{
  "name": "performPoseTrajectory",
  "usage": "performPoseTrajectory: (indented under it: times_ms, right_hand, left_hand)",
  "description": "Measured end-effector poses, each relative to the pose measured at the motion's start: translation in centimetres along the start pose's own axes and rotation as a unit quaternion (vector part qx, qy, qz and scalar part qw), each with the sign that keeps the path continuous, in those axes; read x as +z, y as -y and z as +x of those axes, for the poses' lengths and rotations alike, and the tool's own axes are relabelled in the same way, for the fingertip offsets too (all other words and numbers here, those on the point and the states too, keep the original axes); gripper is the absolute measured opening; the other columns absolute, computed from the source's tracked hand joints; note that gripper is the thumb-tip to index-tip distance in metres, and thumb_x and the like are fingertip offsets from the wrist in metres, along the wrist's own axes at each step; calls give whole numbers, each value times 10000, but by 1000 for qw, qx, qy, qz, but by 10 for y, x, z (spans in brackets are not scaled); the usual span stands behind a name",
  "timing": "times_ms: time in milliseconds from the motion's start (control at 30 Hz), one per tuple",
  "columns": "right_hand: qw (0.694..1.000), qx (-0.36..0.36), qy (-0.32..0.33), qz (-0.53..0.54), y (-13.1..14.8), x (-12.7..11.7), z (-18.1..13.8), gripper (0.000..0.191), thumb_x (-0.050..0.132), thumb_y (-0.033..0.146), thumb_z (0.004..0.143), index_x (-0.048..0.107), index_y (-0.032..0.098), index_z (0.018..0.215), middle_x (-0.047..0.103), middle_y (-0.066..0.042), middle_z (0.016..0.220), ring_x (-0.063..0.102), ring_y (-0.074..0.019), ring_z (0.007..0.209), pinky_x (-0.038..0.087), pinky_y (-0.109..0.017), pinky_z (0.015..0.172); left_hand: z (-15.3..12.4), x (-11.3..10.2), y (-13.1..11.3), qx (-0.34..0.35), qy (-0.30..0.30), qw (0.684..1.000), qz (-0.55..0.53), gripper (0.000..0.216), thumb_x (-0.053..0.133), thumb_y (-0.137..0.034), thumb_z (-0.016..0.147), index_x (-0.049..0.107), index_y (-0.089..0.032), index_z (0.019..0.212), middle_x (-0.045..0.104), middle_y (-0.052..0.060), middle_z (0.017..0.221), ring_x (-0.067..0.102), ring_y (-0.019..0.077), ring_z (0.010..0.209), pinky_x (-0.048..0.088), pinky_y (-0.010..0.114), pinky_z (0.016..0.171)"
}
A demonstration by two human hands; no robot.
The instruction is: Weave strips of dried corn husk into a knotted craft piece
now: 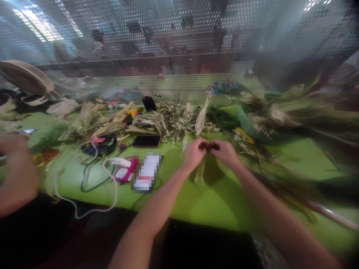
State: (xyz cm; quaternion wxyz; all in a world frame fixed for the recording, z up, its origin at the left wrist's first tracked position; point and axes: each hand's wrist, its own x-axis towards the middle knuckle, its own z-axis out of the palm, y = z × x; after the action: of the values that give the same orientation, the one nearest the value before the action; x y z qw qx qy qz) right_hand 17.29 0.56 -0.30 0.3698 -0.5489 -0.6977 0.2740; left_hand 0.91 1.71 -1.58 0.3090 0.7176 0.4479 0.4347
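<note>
My left hand (194,152) and my right hand (225,153) meet over the green table (196,198), fingers pinched together on a small dark red piece (208,146) between them. Pale green leaf strips (201,172) hang down below the hands. Both hands are closed. The picture is smeared by motion, so the pinched piece is hard to make out. Behind the hands lies a heap of dried leaves and husks (168,121).
A black phone (146,141) lies left of my hands, with a pink device (125,172), a white cable (84,209) and black cords (98,147). Another person's arm (15,175) is at the far left. Long green leaves (294,112) pile up at the right. A perforated screen (179,48) stands behind.
</note>
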Motion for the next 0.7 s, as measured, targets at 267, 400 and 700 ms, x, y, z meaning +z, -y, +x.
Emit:
performPoseTrajectory:
  times_ms: [267,400,700]
  right_hand:
    - [993,29,-8,118,-4,4,0,198,594,308,779,664,182,915,665,-10,741,588,-146,615,459,-252,564]
    - [996,20,-7,87,-1,2,1,229,562,214,762,713,189,932,721,-38,819,628,-168,689,484,-274,634]
    - [989,33,27,144,-9,-1,3,200,598,250,716,705,186,873,701,-19,765,606,-154,655,491,-269,614]
  left_hand:
    - [-1,0,1,30,-32,999,8,154,583,-39,773,638,-163,846,654,37,846,617,149,807,494,275,769]
    - [0,0,4,61,-39,997,-2,177,569,-13,776,639,-163,839,622,46,909,604,147,856,495,271,795]
    - [2,-1,8,70,-32,997,-8,163,576,-42,801,658,-177,843,612,41,918,602,145,862,500,278,816]
